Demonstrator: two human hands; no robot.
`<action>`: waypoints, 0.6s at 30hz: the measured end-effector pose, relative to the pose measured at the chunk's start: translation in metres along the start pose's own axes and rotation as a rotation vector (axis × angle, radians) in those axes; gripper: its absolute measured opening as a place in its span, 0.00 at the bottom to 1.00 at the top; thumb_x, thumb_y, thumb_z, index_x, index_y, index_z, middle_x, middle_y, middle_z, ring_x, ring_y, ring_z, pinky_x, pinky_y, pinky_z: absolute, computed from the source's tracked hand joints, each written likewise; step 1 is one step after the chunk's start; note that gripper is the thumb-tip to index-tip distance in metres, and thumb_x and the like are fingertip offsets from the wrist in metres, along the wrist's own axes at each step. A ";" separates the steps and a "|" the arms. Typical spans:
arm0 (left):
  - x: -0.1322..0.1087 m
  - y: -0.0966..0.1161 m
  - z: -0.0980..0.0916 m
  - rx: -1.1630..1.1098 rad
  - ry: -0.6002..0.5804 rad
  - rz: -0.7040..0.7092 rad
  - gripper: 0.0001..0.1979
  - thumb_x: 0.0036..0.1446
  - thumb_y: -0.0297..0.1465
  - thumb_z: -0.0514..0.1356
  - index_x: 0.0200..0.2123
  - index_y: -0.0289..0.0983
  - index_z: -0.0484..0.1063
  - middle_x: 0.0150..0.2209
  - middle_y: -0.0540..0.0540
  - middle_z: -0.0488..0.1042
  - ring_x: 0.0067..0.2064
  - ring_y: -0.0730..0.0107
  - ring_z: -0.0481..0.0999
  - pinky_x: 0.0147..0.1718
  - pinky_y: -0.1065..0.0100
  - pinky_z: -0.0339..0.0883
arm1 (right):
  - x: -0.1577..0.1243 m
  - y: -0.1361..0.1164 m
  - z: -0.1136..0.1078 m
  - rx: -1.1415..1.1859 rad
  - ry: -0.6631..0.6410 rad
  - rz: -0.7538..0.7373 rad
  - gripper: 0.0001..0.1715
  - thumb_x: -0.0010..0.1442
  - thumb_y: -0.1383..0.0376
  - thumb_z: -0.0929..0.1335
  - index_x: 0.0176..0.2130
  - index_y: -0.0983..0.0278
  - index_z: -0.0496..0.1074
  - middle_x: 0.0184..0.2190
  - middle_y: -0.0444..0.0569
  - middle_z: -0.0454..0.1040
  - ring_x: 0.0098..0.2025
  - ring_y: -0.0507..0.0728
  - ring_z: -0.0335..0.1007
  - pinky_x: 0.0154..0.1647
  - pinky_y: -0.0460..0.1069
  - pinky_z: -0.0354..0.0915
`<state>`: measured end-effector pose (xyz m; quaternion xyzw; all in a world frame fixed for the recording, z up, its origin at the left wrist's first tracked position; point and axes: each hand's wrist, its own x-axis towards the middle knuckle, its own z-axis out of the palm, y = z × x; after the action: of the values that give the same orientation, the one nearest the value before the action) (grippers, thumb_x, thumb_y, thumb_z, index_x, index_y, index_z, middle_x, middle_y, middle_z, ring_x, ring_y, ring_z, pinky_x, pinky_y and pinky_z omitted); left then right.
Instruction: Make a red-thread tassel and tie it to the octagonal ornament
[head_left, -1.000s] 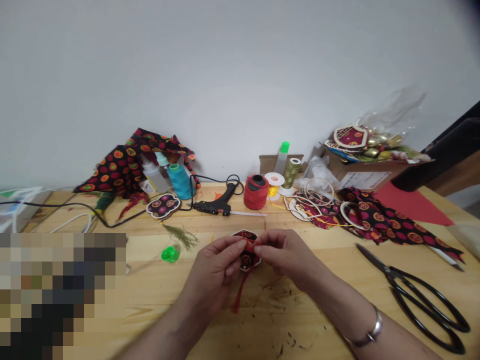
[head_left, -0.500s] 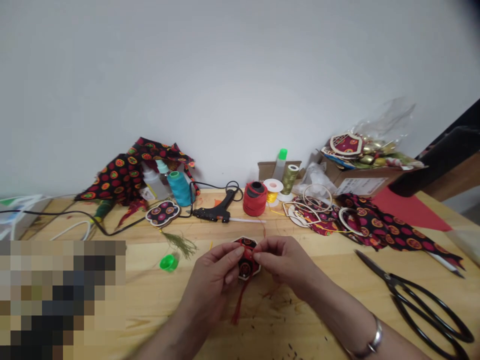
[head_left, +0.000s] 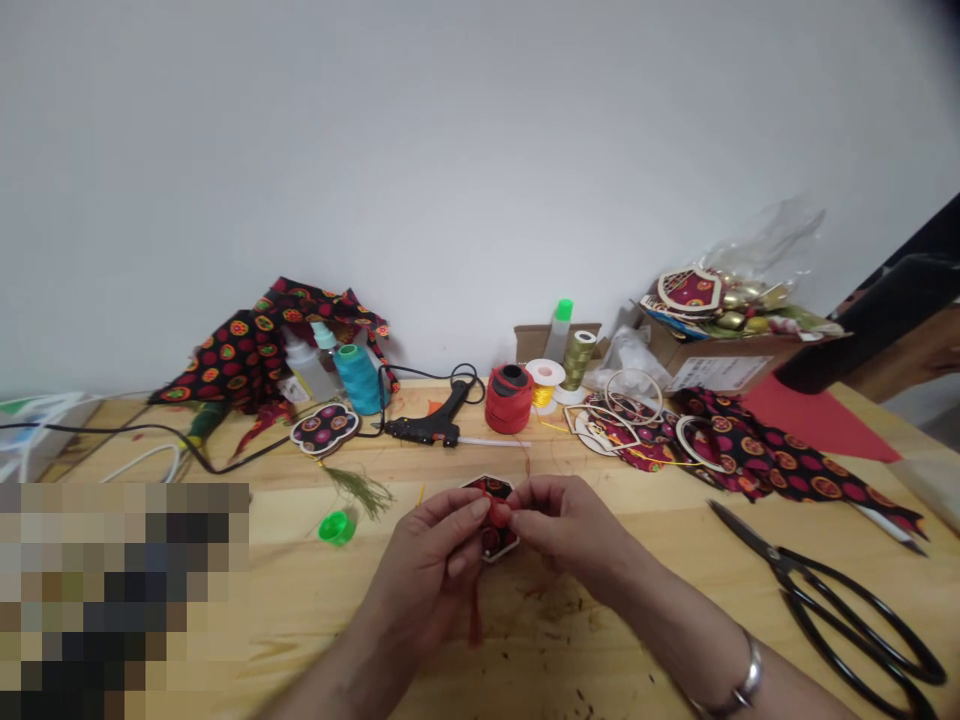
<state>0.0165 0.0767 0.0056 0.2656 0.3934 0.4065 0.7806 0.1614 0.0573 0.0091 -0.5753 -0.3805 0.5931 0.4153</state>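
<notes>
My left hand [head_left: 442,545] pinches a red thread tassel [head_left: 475,610] between thumb and forefinger; its loose strands hang down below the fingers. On the other side, the fingertips of my right hand [head_left: 566,520] close on red thread [head_left: 499,511] at the tassel's top. Exactly how the thread is looped there is too small to tell. Beneath both hands lies an octagonal ornament [head_left: 511,544] with a pale rim and dark patterned cloth, partly covered by the fingers. A red thread strand runs from near the right hand toward the red thread spool [head_left: 508,405].
Black scissors [head_left: 780,565] lie at the right. A glue gun [head_left: 427,425], teal thread cone [head_left: 364,380] and flower-shaped ornament [head_left: 325,430] stand or lie along the back. Near my left hand is a green cap [head_left: 337,527]. A filled carton [head_left: 727,360] stands back right.
The hands stay nearly in place, still pinching. The red thread between the fingertips has shifted slightly, and the tassel hangs straighter than before.
</notes>
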 end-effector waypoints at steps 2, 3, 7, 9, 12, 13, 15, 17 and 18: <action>-0.001 0.001 0.000 -0.004 -0.025 -0.008 0.12 0.36 0.29 0.74 0.24 0.29 0.79 0.21 0.46 0.78 0.14 0.92 0.54 0.13 0.84 0.45 | 0.000 0.000 0.000 0.001 -0.010 -0.008 0.08 0.43 0.65 0.73 0.21 0.64 0.70 0.16 0.39 0.66 0.17 0.46 0.52 0.19 0.44 0.48; -0.001 0.001 0.000 -0.005 -0.031 -0.009 0.11 0.36 0.29 0.74 0.24 0.29 0.79 0.21 0.46 0.78 0.14 0.92 0.54 0.14 0.84 0.45 | -0.001 0.000 0.000 0.001 -0.015 -0.014 0.07 0.42 0.67 0.73 0.21 0.64 0.70 0.16 0.39 0.67 0.18 0.47 0.54 0.19 0.44 0.49; -0.002 0.002 0.000 -0.006 -0.052 -0.009 0.10 0.37 0.28 0.73 0.24 0.29 0.79 0.20 0.47 0.77 0.14 0.92 0.55 0.13 0.85 0.44 | -0.002 -0.002 -0.002 0.022 -0.037 -0.053 0.03 0.41 0.70 0.70 0.20 0.64 0.69 0.19 0.41 0.70 0.22 0.50 0.61 0.27 0.46 0.57; -0.002 0.002 -0.001 -0.005 -0.066 -0.006 0.09 0.38 0.28 0.73 0.24 0.29 0.79 0.19 0.48 0.76 0.14 0.93 0.54 0.13 0.85 0.42 | -0.003 -0.002 -0.002 0.047 -0.054 -0.076 0.02 0.40 0.69 0.69 0.21 0.64 0.70 0.20 0.42 0.71 0.25 0.52 0.64 0.31 0.48 0.60; -0.002 0.001 -0.001 -0.004 -0.075 0.002 0.09 0.39 0.29 0.72 0.25 0.30 0.79 0.18 0.50 0.74 0.13 0.92 0.53 0.13 0.85 0.41 | -0.004 -0.003 -0.003 0.101 -0.076 -0.116 0.02 0.39 0.69 0.69 0.20 0.64 0.70 0.23 0.44 0.72 0.29 0.54 0.65 0.35 0.49 0.60; -0.002 0.001 -0.001 -0.003 -0.077 0.004 0.09 0.40 0.29 0.72 0.25 0.30 0.79 0.18 0.50 0.73 0.13 0.92 0.53 0.12 0.85 0.41 | -0.004 -0.002 -0.004 0.125 -0.082 -0.130 0.02 0.38 0.69 0.69 0.19 0.64 0.70 0.26 0.45 0.72 0.31 0.55 0.66 0.36 0.49 0.60; -0.001 0.001 -0.002 -0.003 -0.077 0.006 0.09 0.40 0.30 0.73 0.25 0.31 0.79 0.18 0.50 0.73 0.13 0.92 0.53 0.12 0.84 0.40 | -0.004 -0.001 -0.005 0.182 -0.094 -0.151 0.03 0.38 0.69 0.70 0.18 0.65 0.70 0.30 0.46 0.73 0.34 0.55 0.66 0.37 0.49 0.60; -0.002 0.001 -0.002 -0.001 -0.072 0.005 0.10 0.39 0.30 0.73 0.25 0.31 0.79 0.17 0.50 0.73 0.13 0.92 0.53 0.12 0.84 0.39 | -0.002 0.001 -0.007 0.244 -0.117 -0.156 0.03 0.39 0.69 0.70 0.18 0.65 0.70 0.33 0.47 0.73 0.37 0.55 0.67 0.39 0.48 0.61; -0.002 0.000 -0.002 0.002 -0.069 0.003 0.10 0.39 0.30 0.73 0.25 0.31 0.79 0.17 0.51 0.73 0.13 0.92 0.53 0.12 0.84 0.39 | -0.002 0.003 -0.007 0.272 -0.133 -0.153 0.03 0.39 0.69 0.70 0.18 0.65 0.71 0.34 0.48 0.74 0.38 0.55 0.68 0.39 0.48 0.61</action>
<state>0.0142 0.0753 0.0059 0.2809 0.3663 0.3980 0.7928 0.1685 0.0547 0.0070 -0.4426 -0.3659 0.6426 0.5072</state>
